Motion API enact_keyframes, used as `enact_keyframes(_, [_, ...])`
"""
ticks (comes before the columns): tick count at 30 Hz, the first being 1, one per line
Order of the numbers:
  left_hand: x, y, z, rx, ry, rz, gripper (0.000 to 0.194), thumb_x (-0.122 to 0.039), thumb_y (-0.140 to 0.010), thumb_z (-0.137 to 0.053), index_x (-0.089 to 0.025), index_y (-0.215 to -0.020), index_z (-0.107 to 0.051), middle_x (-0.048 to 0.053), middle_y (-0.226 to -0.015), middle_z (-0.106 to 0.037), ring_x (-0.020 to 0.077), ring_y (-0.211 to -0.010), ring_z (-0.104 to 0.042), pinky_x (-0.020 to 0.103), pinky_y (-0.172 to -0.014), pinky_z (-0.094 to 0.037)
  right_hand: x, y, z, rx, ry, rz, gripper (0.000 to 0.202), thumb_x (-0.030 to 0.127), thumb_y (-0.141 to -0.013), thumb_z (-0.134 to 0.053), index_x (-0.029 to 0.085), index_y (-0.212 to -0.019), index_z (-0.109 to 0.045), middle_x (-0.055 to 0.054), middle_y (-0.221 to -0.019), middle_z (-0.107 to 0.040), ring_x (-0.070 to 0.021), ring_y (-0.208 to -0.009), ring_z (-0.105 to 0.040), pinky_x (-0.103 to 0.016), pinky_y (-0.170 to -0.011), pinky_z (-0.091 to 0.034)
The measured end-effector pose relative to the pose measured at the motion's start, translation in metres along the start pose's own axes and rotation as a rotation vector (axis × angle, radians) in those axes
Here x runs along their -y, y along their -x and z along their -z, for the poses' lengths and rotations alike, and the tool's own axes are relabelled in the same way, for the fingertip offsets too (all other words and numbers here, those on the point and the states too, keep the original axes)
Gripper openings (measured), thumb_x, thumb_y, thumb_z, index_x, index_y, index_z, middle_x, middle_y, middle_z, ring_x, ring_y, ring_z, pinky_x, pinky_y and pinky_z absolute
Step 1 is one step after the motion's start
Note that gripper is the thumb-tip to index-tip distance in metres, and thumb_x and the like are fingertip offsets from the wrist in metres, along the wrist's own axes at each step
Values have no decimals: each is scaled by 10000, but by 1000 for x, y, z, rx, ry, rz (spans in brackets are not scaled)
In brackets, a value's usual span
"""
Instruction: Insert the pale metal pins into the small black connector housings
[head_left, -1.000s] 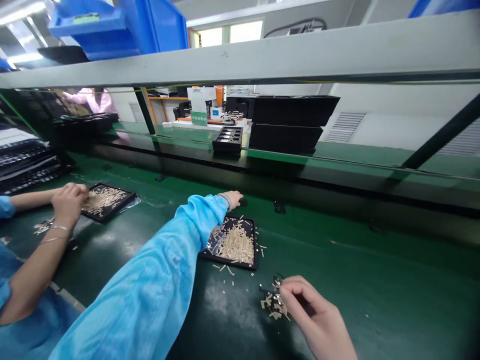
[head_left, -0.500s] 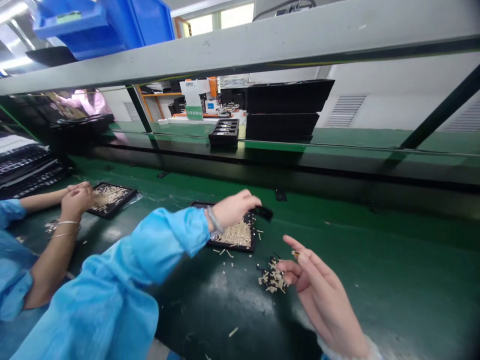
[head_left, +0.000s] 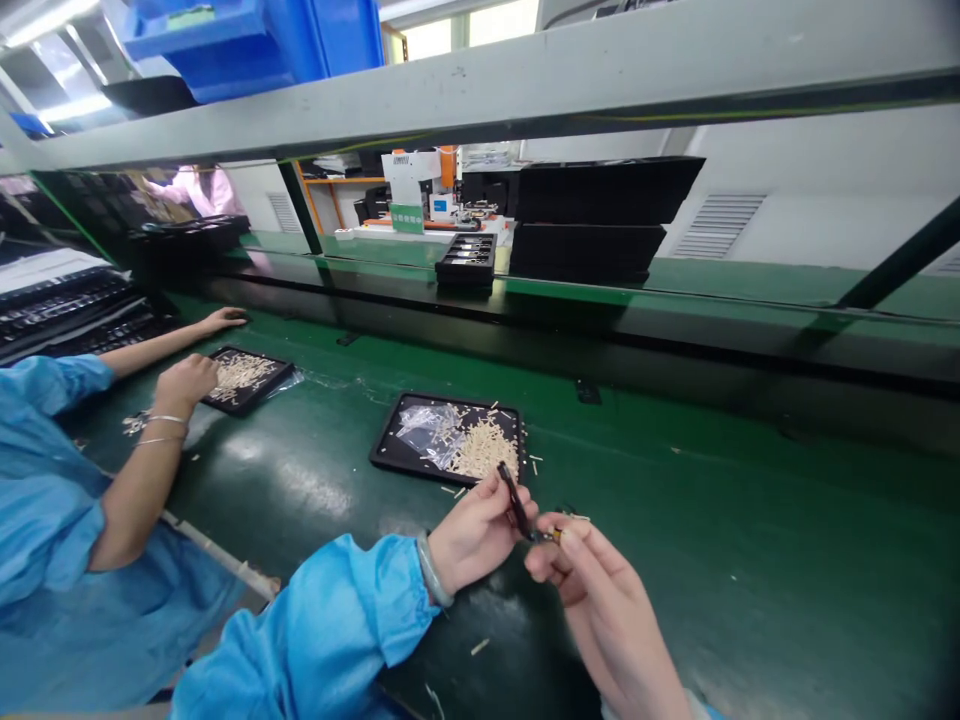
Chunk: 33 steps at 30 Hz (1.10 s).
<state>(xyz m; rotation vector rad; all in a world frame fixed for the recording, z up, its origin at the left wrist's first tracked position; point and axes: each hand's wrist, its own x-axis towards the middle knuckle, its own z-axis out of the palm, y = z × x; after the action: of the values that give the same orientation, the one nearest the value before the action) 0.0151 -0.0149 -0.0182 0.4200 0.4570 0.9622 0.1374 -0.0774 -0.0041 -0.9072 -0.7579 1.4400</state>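
Note:
My left hand (head_left: 476,540) is closed around a slim black plastic part (head_left: 513,495), which stands tilted between thumb and fingers. Close beside it, my right hand (head_left: 604,595) pinches a tiny yellowish piece (head_left: 556,535) at the lower end of the black part. Whether the two pieces touch I cannot tell. Just beyond my hands lies a black tray (head_left: 390,462) with a heap of small beige strips (head_left: 486,447) and a clear plastic bag (head_left: 429,430). My right hand mostly covers a small pile of loose strips and dark bits on the table.
To the left, a co-worker's hand (head_left: 187,382) is at a second black tray (head_left: 251,405) of beige strips. A raised ledge with a black slotted box (head_left: 465,262) and large black boxes (head_left: 581,250) runs along the back. An overhead shelf (head_left: 450,95) carries blue bins (head_left: 240,45).
My left hand has come down and right from over the tray, bringing the black part to my right hand. The co-worker's hands have moved apart, one reaching farther back.

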Motion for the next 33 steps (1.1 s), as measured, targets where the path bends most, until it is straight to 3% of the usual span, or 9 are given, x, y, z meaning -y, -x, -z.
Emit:
enact_keyframes(3, [0, -1, -2, 40, 171, 37, 174, -202, -753, -624, -189, -856, -483, -20, -720, -405, 74, -611, -442, 246, -675, -405, -2, 0, 3, -69, 228, 63, 219, 363, -811, -599, 203, -665, -568, 39, -534, -458, -114, -518, -425, -229, -524, -378])
enact_keyframes(8, [-2, 4, -3, 38, 207, 77, 130, -134, -742, -563, -167, -835, -479, -25, -674, -313, 79, -570, -368, 236, -634, -374, -8, 3, -4, -57, 476, 71, 246, 390, -793, -575, 190, -651, -566, 33, -518, -423, -128, -505, -391, -241, -485, -325])
enact_keyframes(15, [0, 9, -1, 124, 270, 66, 175, -63, -703, -562, -133, -848, -494, -20, -666, -336, 86, -588, -382, 212, -619, -328, -13, 2, -9, -41, 465, 51, 262, 382, -783, -572, 180, -620, -542, 35, -528, -429, -120, -510, -383, -232, -502, -327])
enact_keyframes(33, [0, 10, 1, 152, 192, 32, 105, -146, -767, -575, -135, -860, -526, -3, -684, -375, 99, -608, -421, 210, -592, -323, -16, 1, -8, -58, 540, 74, 240, 372, -773, -563, 177, -634, -537, 40, -539, -431, -112, -504, -380, -216, -492, -326])
